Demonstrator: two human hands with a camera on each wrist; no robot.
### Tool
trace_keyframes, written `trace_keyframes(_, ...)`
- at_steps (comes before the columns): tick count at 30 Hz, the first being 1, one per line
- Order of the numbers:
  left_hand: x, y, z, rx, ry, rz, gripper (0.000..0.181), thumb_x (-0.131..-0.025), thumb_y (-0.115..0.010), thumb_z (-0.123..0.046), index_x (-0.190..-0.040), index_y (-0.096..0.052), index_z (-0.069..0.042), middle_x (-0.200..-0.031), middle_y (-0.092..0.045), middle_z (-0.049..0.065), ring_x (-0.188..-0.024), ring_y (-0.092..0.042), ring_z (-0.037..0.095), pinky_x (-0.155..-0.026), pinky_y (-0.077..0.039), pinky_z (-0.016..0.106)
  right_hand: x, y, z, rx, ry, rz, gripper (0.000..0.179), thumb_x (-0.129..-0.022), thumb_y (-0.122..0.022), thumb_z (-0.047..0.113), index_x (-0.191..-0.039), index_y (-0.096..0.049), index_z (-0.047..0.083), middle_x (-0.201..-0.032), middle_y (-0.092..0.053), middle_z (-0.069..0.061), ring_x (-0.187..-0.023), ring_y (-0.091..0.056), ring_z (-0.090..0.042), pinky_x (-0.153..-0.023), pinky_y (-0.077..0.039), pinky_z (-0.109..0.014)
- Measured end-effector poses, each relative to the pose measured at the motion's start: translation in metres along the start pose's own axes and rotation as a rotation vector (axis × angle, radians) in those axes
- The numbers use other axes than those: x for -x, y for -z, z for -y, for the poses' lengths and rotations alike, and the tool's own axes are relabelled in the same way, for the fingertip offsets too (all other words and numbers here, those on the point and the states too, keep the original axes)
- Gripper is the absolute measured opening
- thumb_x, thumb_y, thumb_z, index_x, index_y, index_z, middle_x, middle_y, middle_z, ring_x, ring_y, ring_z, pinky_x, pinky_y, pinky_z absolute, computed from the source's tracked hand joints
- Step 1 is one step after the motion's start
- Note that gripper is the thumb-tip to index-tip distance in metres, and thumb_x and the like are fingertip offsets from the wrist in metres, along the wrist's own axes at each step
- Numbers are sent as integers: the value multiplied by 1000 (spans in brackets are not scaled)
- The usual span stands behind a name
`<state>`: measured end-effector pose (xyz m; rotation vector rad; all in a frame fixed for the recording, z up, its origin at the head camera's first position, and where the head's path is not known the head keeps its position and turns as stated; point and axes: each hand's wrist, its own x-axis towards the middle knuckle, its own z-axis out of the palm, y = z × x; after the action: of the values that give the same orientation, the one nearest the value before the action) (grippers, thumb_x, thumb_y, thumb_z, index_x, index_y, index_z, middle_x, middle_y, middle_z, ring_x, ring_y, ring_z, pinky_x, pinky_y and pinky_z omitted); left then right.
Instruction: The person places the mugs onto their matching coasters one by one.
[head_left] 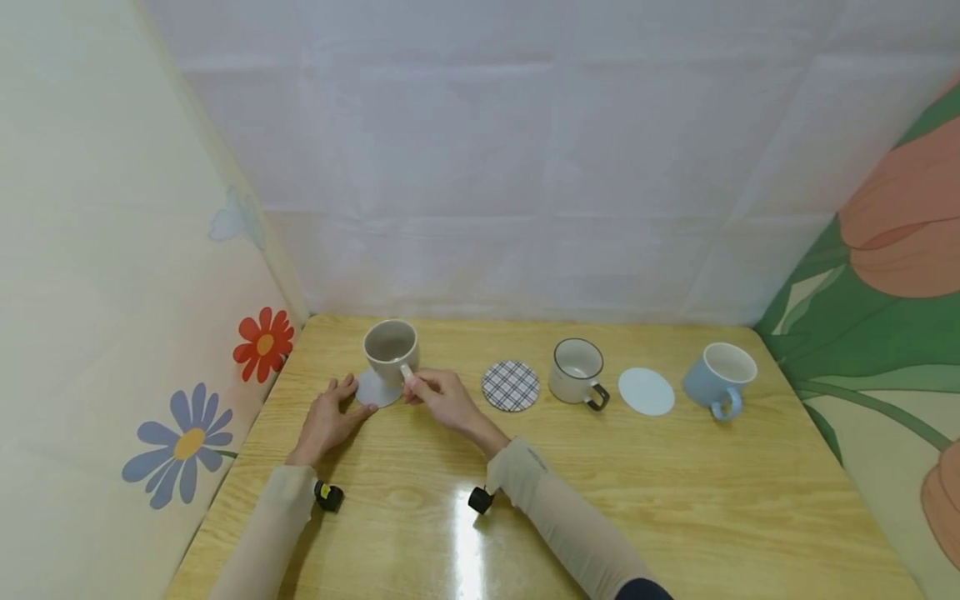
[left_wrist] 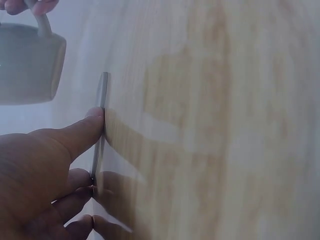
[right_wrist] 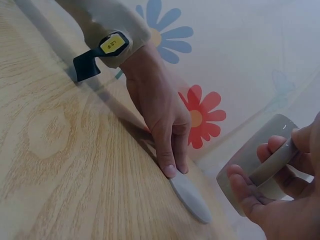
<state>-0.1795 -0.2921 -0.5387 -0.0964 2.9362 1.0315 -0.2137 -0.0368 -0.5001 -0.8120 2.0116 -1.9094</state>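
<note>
At the left of the table, a plain grey mug [head_left: 390,343] is held up off the wood, above a round light coaster [head_left: 375,393]. My right hand [head_left: 448,402] grips the mug by its handle; in the right wrist view its fingers curl round the handle [right_wrist: 272,162]. My left hand [head_left: 328,422] holds the coaster's edge between thumb and fingers. The left wrist view has the coaster [left_wrist: 104,90] edge-on, low against the table, with the mug [left_wrist: 27,65] apart from it.
Further right on the wooden table [head_left: 420,517] lie a plaid coaster [head_left: 511,386], a white mug [head_left: 576,372] with a dark rim and handle, a pale blue round coaster [head_left: 647,392], and a blue mug [head_left: 708,383]. A white cloth [head_left: 480,183] hangs behind.
</note>
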Motion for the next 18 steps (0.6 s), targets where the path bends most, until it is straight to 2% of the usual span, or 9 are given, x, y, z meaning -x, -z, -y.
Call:
trace_keyframes(3,0,1,0,4,8,3,78,-100,-78,-35,-157,-43,6,-170,-31,23,-160,-16,55,-128,-12,75,-2,-2,-2,1,-7,3,31,-111,-54,9,-102,-69,-17,-106,-72,-35,-102,-72,-51,-91,-66,-36)
trace_keyframes(9,1,1,0,20,26,13,79,-100,-78,-35,-158,-43,5,-171,-29,22,-160,-14,54,-128,-10,75,-4,-6,-4,9,-6,11,30,-110,-54,8,-100,-71,-14,-103,-73,-32,-101,-72,-53,-94,-66,-46)
trace_keyframes(14,1,2,-1,21,11,7,78,-100,-77,-33,-158,-42,5,-171,-30,22,-161,-14,54,-128,-10,74,-7,-9,-5,14,11,8,30,-110,-55,8,-100,-71,-15,-103,-73,-34,-100,-73,-50,-92,-66,-40)
trace_keyframes(18,1,1,-2,21,8,8,77,-100,-77,-33,-158,-42,5,-171,-30,22,-160,-14,54,-128,-10,74,-9,-11,-8,7,27,4,29,-109,-55,6,-99,-70,-17,-102,-72,-35,-98,-73,-49,-91,-67,-41)
